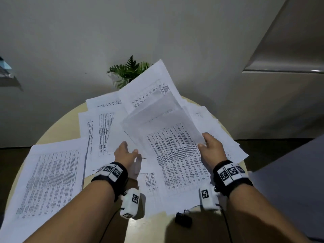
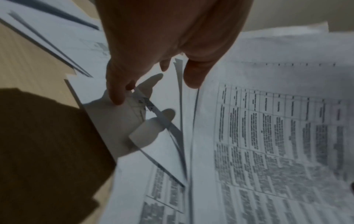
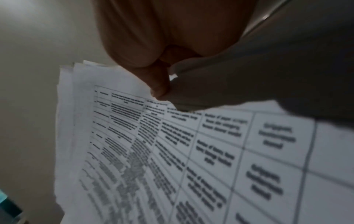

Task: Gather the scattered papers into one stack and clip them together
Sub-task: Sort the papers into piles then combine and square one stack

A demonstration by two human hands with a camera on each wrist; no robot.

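Printed white sheets lie scattered over a round beige table (image 1: 57,127). My right hand (image 1: 204,141) pinches the corner of a fanned bundle of sheets (image 1: 157,109) and holds it tilted up above the table. In the right wrist view the thumb of the right hand (image 3: 161,91) presses on the bundle's top page (image 3: 172,151). My left hand (image 1: 128,148) hovers open just left of the bundle, fingers spread. In the left wrist view one fingertip of the left hand (image 2: 153,84) touches a flat sheet (image 2: 118,121). A black binder clip (image 1: 183,220) lies near the front edge.
A large printed sheet (image 1: 52,176) overhangs the table's left front. More sheets (image 1: 103,130) overlap at the back and right. A green plant (image 1: 129,71) stands behind the table by the wall. A grey surface (image 1: 289,190) lies to the right.
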